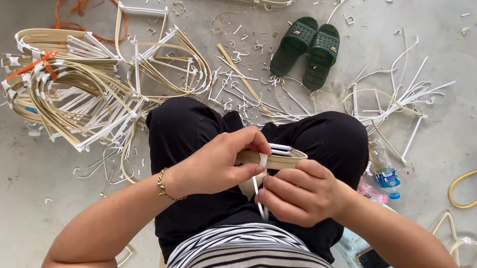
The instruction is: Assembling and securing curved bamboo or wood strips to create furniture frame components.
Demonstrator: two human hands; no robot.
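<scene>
The bent bamboo strip (281, 158) is at the centre of the view, above the lap of the person, and it lies almost level between the two hands, with white plastic strands (279, 148) laid along its upper edge. The left hand (219, 163) is closed around the left end of the strip, with the thumb under and the fingers over it. The right hand (301, 191) is closed too: its fingers pinch a thin white strand (258, 192) that hangs down from the strip, and its thumb rests on the lower side of the strip. A gold bracelet (162, 184) sits on the left wrist. Under the hands are black trousers (316, 136) and, at 6 o'clock, a striped shirt (258, 258). At 12 o'clock from the hands a pair of dark green slippers (307, 49) stands on the grey concrete floor (463, 116). At 10 o'clock lies a big pile of curved bamboo frames (74, 89) bound with white strands and an orange cord (44, 64). At 2 o'clock loose white strands (398, 95) are spread on the floor, and near the right knee, at 3 o'clock, lies a plastic bottle (383, 167) with a blue label. At 4 o'clock a phone (372, 262) lies on a pale blue surface.
</scene>
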